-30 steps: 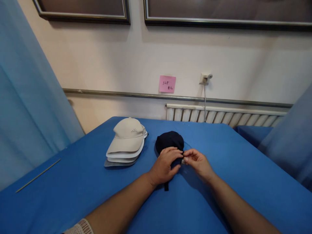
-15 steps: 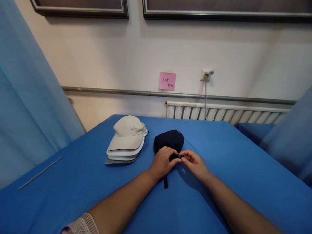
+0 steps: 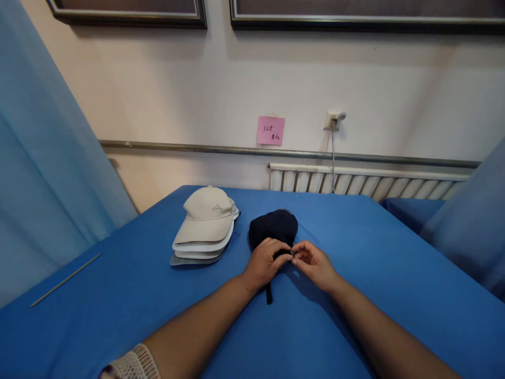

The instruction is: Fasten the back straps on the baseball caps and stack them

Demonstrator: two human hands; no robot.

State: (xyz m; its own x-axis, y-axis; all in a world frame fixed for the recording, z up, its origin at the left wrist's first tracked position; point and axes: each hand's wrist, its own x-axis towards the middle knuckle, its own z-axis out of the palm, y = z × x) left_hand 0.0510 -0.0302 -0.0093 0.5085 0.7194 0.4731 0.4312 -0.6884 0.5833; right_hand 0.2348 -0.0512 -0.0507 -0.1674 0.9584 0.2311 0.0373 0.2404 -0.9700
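Observation:
A dark navy cap (image 3: 274, 226) lies on the blue-covered table with its back edge toward me. My left hand (image 3: 265, 263) is closed on that near edge, thumb and fingers pinching it. My right hand (image 3: 315, 266) pinches at the same spot, its fingertips meeting the left ones around a small dark strap or buckle piece (image 3: 292, 252), mostly hidden by the fingers. A loose black strap end (image 3: 269, 293) hangs out below my left wrist onto the cloth. To the left sits a stack of caps, with a beige cap (image 3: 209, 210) on top.
White and grey brims (image 3: 197, 260) show under the beige cap. A thin stick (image 3: 65, 280) lies on the blue cloth (image 3: 130, 316) at the left. Behind the table are a radiator (image 3: 311, 181), a rail and a plugged-in socket (image 3: 334, 121). Blue curtains (image 3: 51, 158) hang at both sides.
Both hands stay at the cap's back edge. My right fingertips have shifted very slightly around the small strap piece; the cap and the stack look unmoved.

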